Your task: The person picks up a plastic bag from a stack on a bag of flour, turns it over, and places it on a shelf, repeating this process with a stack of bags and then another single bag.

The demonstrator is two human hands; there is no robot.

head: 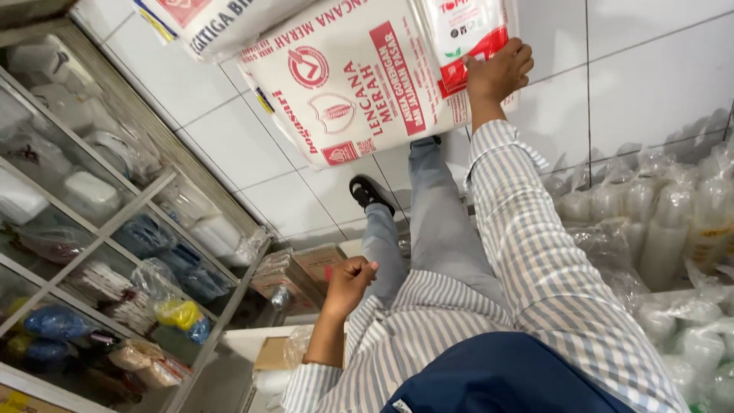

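While pressed flat against the large white sack [359,76] at twelve o'clock, right hand [498,73] spread open on its lower corner, grip apart and palm touching a smaller red-and-white packet [466,34] on the sack's face. Left hand [348,284] at six o'clock, grip drawn together into a loose fist on nothing, hanging beside the hip. Second white sack [222,23] overlapping the first at eleven o'clock. Glass-fronted shelf cabinet [115,252] crowding nine o'clock, stuffed with bagged goods. Cardboard boxes [294,275] low at seven o'clock, just beside the left fist. Stacks of bagged plastic cups [673,222] filling three o'clock. Narrow strip of white tiled floor [290,183] left open between cabinet edge and cups.
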